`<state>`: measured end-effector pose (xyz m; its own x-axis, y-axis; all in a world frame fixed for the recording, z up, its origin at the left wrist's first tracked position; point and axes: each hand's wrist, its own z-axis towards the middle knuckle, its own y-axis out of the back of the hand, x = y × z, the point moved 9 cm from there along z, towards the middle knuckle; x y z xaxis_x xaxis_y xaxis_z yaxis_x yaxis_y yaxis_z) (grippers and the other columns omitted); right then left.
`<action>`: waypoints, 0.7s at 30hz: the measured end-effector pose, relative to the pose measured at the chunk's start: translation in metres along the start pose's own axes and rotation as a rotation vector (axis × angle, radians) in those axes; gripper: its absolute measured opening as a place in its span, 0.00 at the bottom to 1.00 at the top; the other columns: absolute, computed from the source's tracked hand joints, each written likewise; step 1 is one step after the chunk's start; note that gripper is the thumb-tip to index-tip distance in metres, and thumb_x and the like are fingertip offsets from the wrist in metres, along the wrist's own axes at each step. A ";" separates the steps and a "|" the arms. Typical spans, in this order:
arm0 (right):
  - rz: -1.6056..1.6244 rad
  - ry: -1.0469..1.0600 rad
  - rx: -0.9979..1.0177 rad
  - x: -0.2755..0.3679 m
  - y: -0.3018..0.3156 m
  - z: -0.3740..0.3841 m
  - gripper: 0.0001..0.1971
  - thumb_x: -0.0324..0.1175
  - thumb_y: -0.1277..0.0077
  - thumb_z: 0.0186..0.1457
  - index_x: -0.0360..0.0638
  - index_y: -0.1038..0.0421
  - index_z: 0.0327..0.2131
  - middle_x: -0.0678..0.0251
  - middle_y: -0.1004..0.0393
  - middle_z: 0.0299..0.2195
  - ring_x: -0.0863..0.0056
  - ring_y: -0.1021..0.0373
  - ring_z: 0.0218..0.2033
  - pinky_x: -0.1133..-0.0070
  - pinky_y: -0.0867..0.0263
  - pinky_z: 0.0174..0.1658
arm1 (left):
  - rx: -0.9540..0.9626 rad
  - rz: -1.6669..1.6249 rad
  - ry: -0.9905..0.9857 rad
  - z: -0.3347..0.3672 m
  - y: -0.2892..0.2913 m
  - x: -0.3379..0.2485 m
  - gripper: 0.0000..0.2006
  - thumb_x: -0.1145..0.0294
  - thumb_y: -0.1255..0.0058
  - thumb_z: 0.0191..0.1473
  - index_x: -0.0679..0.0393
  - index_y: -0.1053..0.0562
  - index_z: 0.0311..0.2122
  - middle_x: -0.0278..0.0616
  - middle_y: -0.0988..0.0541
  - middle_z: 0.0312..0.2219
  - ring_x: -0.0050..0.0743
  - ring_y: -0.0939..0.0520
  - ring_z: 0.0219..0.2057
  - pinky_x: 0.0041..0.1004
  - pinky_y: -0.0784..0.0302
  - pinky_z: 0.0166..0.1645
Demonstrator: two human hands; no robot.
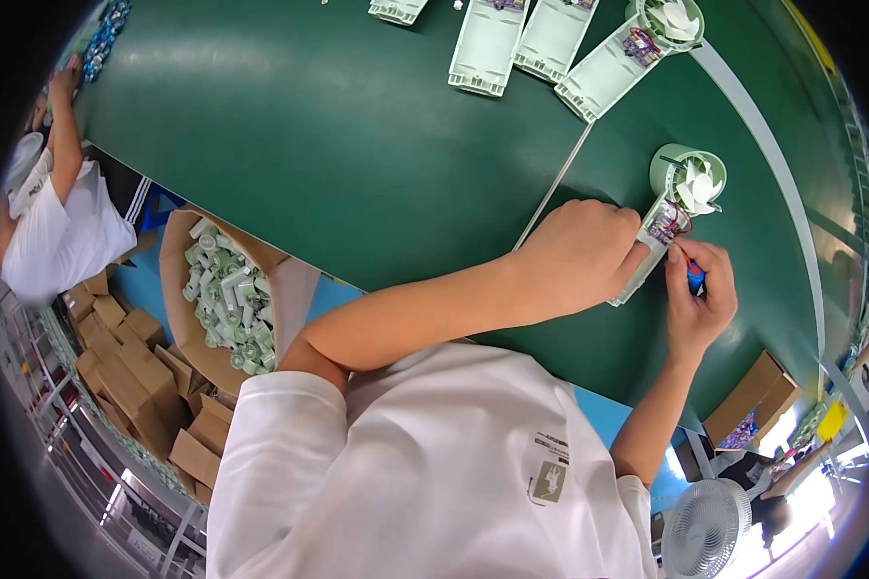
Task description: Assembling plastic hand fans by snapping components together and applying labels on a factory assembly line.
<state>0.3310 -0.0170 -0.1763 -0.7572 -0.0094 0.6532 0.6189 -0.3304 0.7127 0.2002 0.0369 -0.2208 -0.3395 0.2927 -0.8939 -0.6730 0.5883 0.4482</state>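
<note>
Broadly, one smooth dark-green tabletop (261, 145) dominates, its near edge slanting from ten o'clock down to four, with open room for moving around ten and eleven. One brown cardboard box (177, 289) stands below that edge at nine o'clock, holding pale-green plastic parts (230, 304) too crowded to count. Four pale-green plastic housings (485, 53) lie from twelve to one o'clock, some partly in view. One more pale-green housing with a white-bladed fan (658, 188) sits between two and three. The left hand (584, 253) curls its fingers against it; whether they grip, I cannot tell. The right hand (702, 299) closes its fingers around one small blue object (695, 278).
</note>
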 end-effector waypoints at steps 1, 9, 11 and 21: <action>-0.002 0.005 0.005 0.002 -0.001 0.000 0.05 0.18 0.43 0.49 0.35 0.25 0.32 0.65 0.26 0.28 0.80 0.31 0.28 0.85 0.35 0.34 | 0.003 0.003 -0.013 0.000 0.000 0.000 0.11 0.69 0.49 0.52 0.67 0.29 0.24 0.53 0.24 0.19 0.51 0.21 0.22 0.41 0.25 0.28; -0.258 0.287 0.012 0.029 -0.001 0.000 0.06 0.18 0.41 0.47 0.37 0.25 0.31 0.64 0.24 0.29 0.75 0.28 0.27 0.82 0.32 0.31 | -0.009 -0.018 -0.009 0.001 0.000 0.003 0.12 0.69 0.47 0.51 0.66 0.29 0.22 0.52 0.25 0.17 0.52 0.22 0.21 0.41 0.25 0.28; -0.220 0.246 0.024 0.028 -0.001 0.004 0.06 0.19 0.41 0.48 0.37 0.25 0.32 0.65 0.24 0.28 0.77 0.29 0.26 0.83 0.33 0.29 | -0.011 -0.017 0.001 0.002 0.000 0.004 0.13 0.67 0.46 0.52 0.65 0.29 0.22 0.52 0.25 0.17 0.53 0.22 0.21 0.42 0.26 0.29; 0.290 -0.670 0.003 -0.019 -0.012 -0.008 0.08 0.32 0.42 0.55 0.38 0.24 0.37 0.72 0.26 0.24 0.89 0.33 0.19 0.91 0.46 0.19 | -0.022 -0.063 0.020 0.005 0.003 0.006 0.13 0.67 0.46 0.52 0.65 0.30 0.21 0.52 0.25 0.16 0.53 0.23 0.19 0.42 0.26 0.27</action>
<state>0.3362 -0.0202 -0.1992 -0.2728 0.4843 0.8313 0.7762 -0.3997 0.4876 0.1990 0.0442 -0.2246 -0.3086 0.2404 -0.9203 -0.7079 0.5882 0.3910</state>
